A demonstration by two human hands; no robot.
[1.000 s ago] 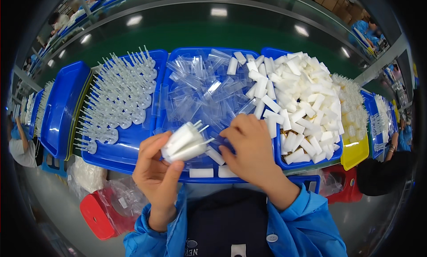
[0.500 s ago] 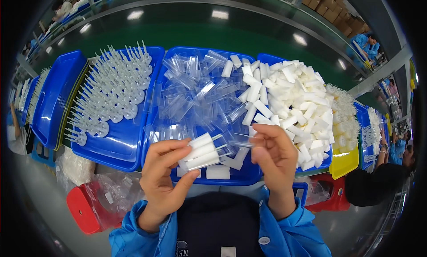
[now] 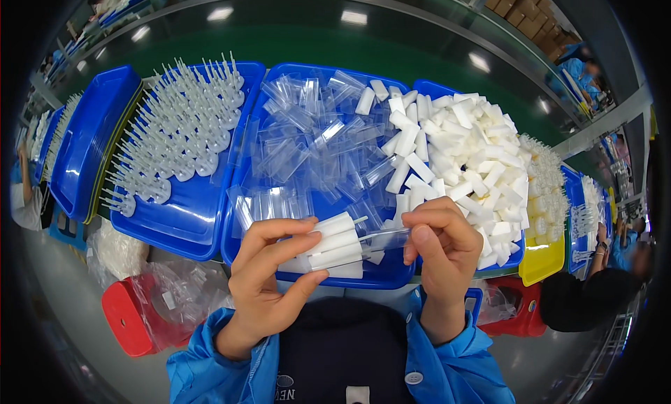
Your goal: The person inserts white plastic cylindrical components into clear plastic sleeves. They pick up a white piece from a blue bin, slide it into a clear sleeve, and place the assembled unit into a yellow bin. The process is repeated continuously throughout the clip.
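Observation:
My left hand (image 3: 271, 275) is closed around a small row of white foam-like blocks (image 3: 333, 242), fingers above and thumb below. Thin pale rods stick out of their right ends, and a clear film partly covers the lowest block. My right hand (image 3: 445, 247) pinches a clear flat plastic sleeve (image 3: 386, 240) between thumb and fingertips. The sleeve's left end meets the right ends of the blocks; whether a rod is inside it I cannot tell. Both hands are over the near edge of a blue tray (image 3: 318, 281) of loose clear sleeves (image 3: 283, 149).
White blocks (image 3: 482, 159) are heaped in a tray to the right. Pale stemmed parts (image 3: 182, 124) stand in a blue tray (image 3: 168, 226) at left. A yellow tray (image 3: 542, 264) lies farther right. Red stools (image 3: 129, 320) and plastic bags are below; other people sit at the sides.
The clear sleeve in my right hand has moved down, from beside the upper rods to the lower blocks' ends. My right hand has shifted slightly right, and my left hand slightly right with the blocks.

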